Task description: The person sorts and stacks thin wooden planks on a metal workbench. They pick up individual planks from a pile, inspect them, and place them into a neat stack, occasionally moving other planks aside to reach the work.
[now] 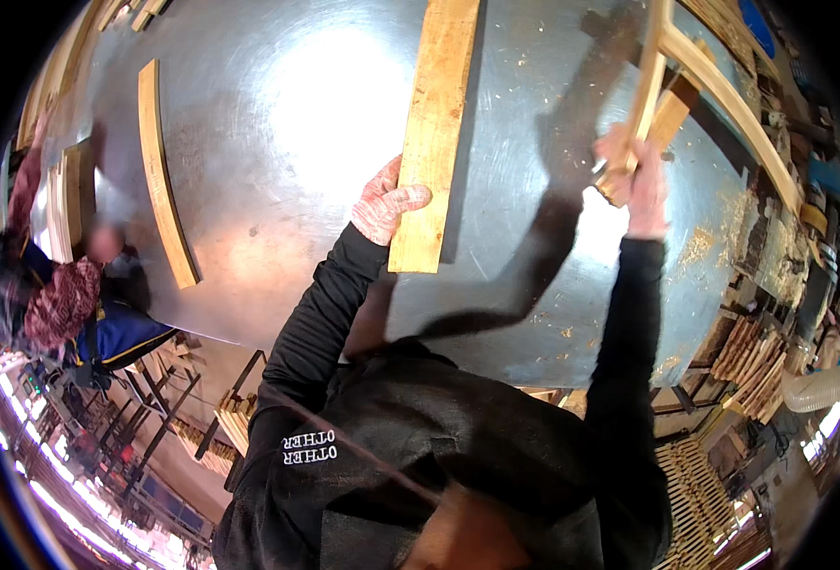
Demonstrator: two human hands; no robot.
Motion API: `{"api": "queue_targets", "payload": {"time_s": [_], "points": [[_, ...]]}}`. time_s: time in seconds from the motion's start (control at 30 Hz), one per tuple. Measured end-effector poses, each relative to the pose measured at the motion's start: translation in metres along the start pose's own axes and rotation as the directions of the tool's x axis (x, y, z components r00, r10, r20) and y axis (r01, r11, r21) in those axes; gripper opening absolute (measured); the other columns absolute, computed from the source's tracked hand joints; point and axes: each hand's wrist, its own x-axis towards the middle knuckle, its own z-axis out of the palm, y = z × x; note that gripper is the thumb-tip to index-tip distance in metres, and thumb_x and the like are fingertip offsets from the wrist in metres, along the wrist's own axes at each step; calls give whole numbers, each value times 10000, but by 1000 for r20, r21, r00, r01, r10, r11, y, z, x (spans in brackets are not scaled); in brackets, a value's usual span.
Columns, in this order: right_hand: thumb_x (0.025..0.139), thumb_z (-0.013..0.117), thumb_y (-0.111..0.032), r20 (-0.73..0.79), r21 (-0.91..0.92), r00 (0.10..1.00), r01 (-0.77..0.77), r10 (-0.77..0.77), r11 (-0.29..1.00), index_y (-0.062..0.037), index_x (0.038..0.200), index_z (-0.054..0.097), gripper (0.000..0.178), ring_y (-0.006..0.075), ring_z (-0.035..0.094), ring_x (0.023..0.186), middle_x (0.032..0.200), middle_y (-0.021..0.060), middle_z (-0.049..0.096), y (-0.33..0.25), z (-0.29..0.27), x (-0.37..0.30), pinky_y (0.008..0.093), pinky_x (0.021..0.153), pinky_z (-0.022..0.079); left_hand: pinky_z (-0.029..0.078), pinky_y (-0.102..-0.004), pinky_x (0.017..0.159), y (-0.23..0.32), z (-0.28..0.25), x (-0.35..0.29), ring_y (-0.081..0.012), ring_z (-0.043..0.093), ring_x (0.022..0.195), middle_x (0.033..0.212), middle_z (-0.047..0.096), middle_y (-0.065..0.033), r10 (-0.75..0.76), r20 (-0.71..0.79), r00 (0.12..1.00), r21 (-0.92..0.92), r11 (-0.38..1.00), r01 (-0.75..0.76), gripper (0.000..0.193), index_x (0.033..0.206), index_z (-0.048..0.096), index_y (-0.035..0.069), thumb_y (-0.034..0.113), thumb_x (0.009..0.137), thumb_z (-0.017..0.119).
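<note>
My left hand (pixel 389 201), in a knitted work glove, is closed on the near end of a long flat wooden board (pixel 431 142). Its thumb lies across the board's top face, and the board runs away toward the far edge of the metal table. Off to the right, my right hand (pixel 640 180) is wrapped round a wooden strip (pixel 648 90) that slants up and away; this hand is slightly blurred. Close beside that strip, a second wooden piece (pixel 672 110) shows, and I cannot tell whether the hand grips it too.
A slightly curved slat (pixel 161 176) lies on the shiny metal table (pixel 277 218). At the left another person (pixel 49 294) works beside stacked boards (pixel 66 204). A long wooden strip (pixel 738 104) crosses the table's right side, near sawdust (pixel 700 247). More wood stacks (pixel 752 366) stand at the lower right.
</note>
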Motion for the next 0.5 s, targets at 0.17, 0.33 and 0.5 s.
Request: {"api": "queue_targets", "payload": {"time_s": [0.17, 0.33, 0.5], "points": [[774, 696, -313, 478, 802, 878, -428, -18, 417, 54, 1330, 418, 723, 207, 607, 942, 1182, 196, 548, 23, 96, -116, 309, 684, 562, 531, -315, 826, -5, 9, -2, -191, 627, 933, 1120, 627, -103, 76, -70, 995, 121, 990, -67, 665, 1393, 416, -19, 45, 794, 696], [765, 782, -191, 279, -99, 959, -15, 42, 995, -102, 1549, 118, 1032, 303, 415, 1328, 1488, 234, 359, 44, 177, -173, 396, 1049, 420, 489, -300, 902, -27, 40, -11, -184, 561, 1063, 1263, 527, -131, 147, -172, 974, 197, 974, -113, 672, 1459, 282, 2, 61, 891, 637], [711, 827, -391, 367, -124, 899, -207, 239, 970, -113, 1551, 22, 1196, 386, 390, 1344, 1488, 275, 316, 9, 177, -162, 406, 1058, 410, 400, -328, 1026, -17, 36, -23, -225, 483, 1212, 1327, 488, -190, 127, -124, 984, 426, 903, -63, 695, 1466, 267, -13, 210, 918, 631]]}}
